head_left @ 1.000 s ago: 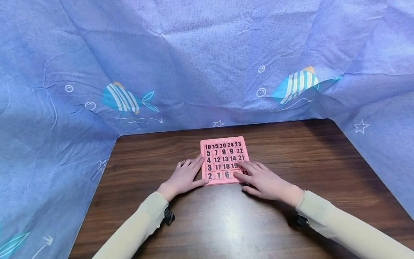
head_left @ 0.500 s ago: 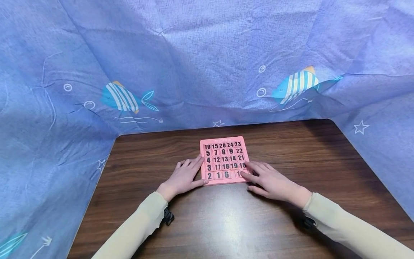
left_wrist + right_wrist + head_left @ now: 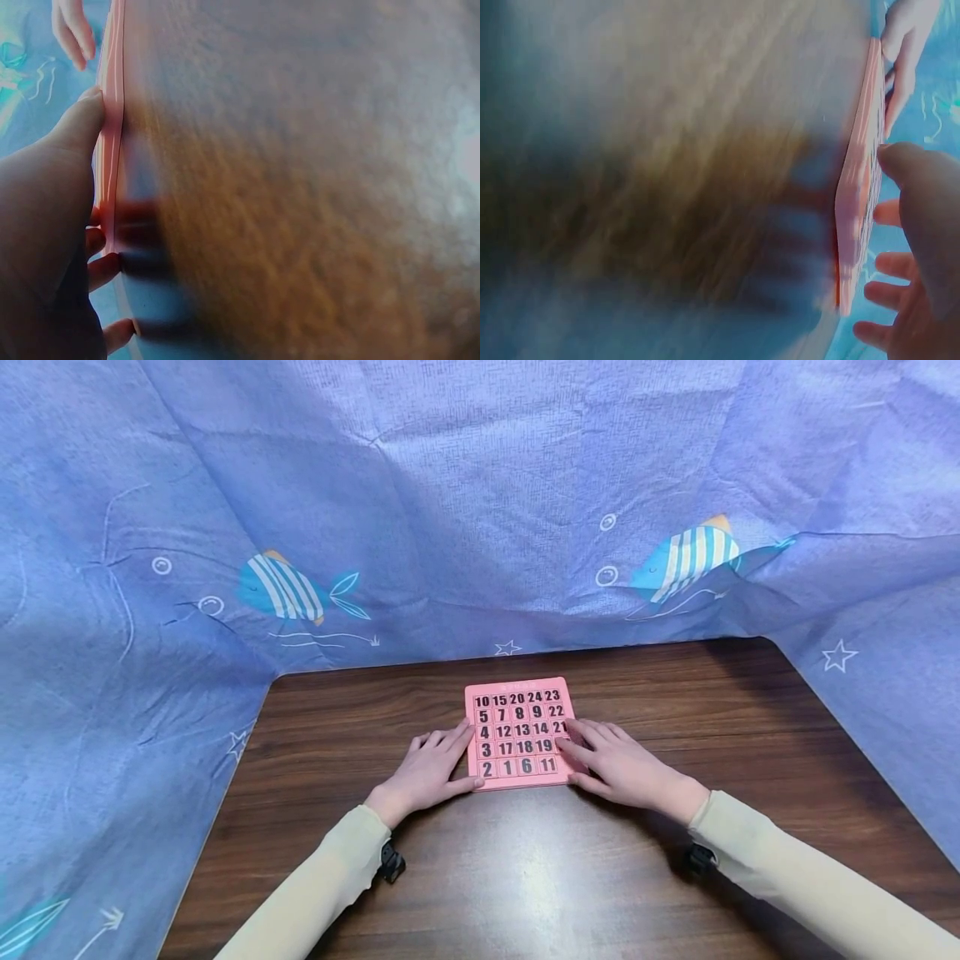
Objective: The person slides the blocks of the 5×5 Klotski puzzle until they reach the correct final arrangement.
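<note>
A pink number slide puzzle [image 3: 522, 730] lies flat on the table, with black numbers on its tiles. My left hand [image 3: 424, 772] rests at its left side, fingers on the left edge and thumb at the near left corner. My right hand [image 3: 624, 767] reaches over the right edge; its index fingertip is at the right end of the fourth row, covering what lies there. Tile 11 [image 3: 548, 766] sits in the bottom row beside 6. In the right wrist view, the right thumb [image 3: 900, 161] is close to the puzzle's near edge.
The brown wooden table [image 3: 525, 877] carries the puzzle near its middle. Behind and beside it hangs a blue cloth [image 3: 465, 527] with printed fish. Black wrist devices [image 3: 391, 862] sit under both sleeves.
Tile 11 has slid left, up to tile 6. My right hand first drew back to the right, then moved up and left to the fourth row. The left hand has stayed in place.
</note>
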The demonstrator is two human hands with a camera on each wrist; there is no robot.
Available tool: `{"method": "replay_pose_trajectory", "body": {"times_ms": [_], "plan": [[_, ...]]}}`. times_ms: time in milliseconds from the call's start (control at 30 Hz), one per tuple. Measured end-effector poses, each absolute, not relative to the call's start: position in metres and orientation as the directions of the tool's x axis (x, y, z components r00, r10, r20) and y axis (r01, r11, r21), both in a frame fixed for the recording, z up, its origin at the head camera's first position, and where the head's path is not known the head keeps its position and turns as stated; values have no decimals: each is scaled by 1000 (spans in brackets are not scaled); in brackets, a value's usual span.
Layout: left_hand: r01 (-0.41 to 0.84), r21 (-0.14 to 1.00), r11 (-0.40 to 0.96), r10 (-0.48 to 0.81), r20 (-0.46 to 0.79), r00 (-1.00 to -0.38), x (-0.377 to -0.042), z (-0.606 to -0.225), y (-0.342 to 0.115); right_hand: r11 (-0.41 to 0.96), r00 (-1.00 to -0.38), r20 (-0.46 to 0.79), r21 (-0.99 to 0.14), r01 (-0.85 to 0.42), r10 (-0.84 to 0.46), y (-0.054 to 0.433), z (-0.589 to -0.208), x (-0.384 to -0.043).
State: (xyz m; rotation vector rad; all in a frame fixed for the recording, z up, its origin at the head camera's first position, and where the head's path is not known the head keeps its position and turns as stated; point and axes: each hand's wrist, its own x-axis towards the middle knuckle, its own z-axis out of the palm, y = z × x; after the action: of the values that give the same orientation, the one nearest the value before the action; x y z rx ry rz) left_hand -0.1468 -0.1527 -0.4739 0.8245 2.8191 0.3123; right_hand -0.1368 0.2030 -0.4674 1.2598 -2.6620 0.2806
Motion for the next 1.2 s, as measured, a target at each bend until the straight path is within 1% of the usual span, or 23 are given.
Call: {"method": "replay_pose_trajectory", "body": {"times_ms": [133, 433, 600, 700, 767, 867, 967, 1067, 1200], "plan": [[505, 258, 824, 547, -129, -827, -147, -473, -152, 635, -638, 230, -96, -766, -735, 207, -467, -136], [504, 255, 826, 544, -122, -830, -147, -472, -153, 579, -581, 243, -87, -811, -777, 214, -467, -122], [509, 256, 822, 549, -121, -827, -146, -471, -153, 569, -573, 251, -94, -817, -780, 213, -464, -130], [509, 259, 821, 550, -120, -827, -146, -471, -152, 589, -596, 249, -109, -801, -764, 211, -462, -142], [507, 262, 821, 549, -123, -827, -146, -471, -153, 614, -625, 234, -125, -779, -745, 209, -461, -152], [508, 259, 822, 550, -125, -826, -145, -472, -153, 658, -670, 184, -132, -742, -719, 207, -460, -164], [513, 255, 820, 554, -122, -824, -146, -472, -153, 688, -702, 124, -139, -712, -701, 207, -460, -171], [513, 257, 819, 554, -120, -824, -146, -472, -153, 700, -714, 92, -146, -699, -694, 208, -461, -171], [507, 261, 821, 549, -123, -826, -147, -473, -153, 687, -703, 106, -154, -710, -703, 209, -462, -164]]}}
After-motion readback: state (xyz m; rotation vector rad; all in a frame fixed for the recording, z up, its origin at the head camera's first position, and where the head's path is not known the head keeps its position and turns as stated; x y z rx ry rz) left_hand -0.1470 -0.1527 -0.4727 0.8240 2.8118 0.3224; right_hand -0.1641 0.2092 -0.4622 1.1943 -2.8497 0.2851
